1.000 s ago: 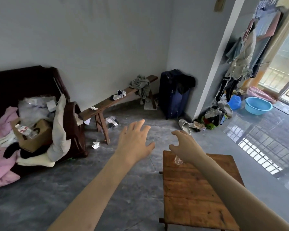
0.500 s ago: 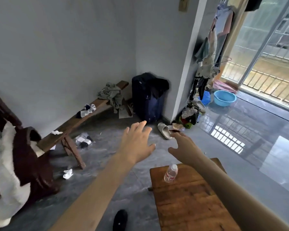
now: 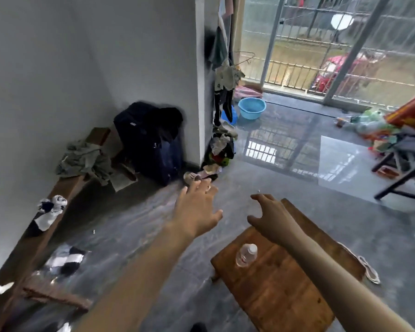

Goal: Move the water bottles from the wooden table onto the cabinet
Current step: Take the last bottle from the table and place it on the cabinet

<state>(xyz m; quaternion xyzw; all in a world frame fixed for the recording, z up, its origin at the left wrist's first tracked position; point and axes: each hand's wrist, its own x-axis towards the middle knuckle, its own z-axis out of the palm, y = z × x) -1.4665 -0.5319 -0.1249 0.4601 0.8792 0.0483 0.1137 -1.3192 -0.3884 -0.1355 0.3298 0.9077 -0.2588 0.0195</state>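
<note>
Since half a second ago the view has swung right, and the bottle (image 3: 246,255) now shows nearer on the worktop (image 3: 280,291), standing upright near its left edge. Both hands reach forward, holding nothing: the left hand (image 3: 197,212) over the floor, fingers spread apart; the right hand (image 3: 270,218) above the worktop's far end, fingers apart, slightly bent.

1 water bottle (image 3: 246,255), 1 wooden table (image 3: 280,291), 1 suitcase (image 3: 149,142), 1 blue basin (image 3: 251,108) — 2 hands.
</note>
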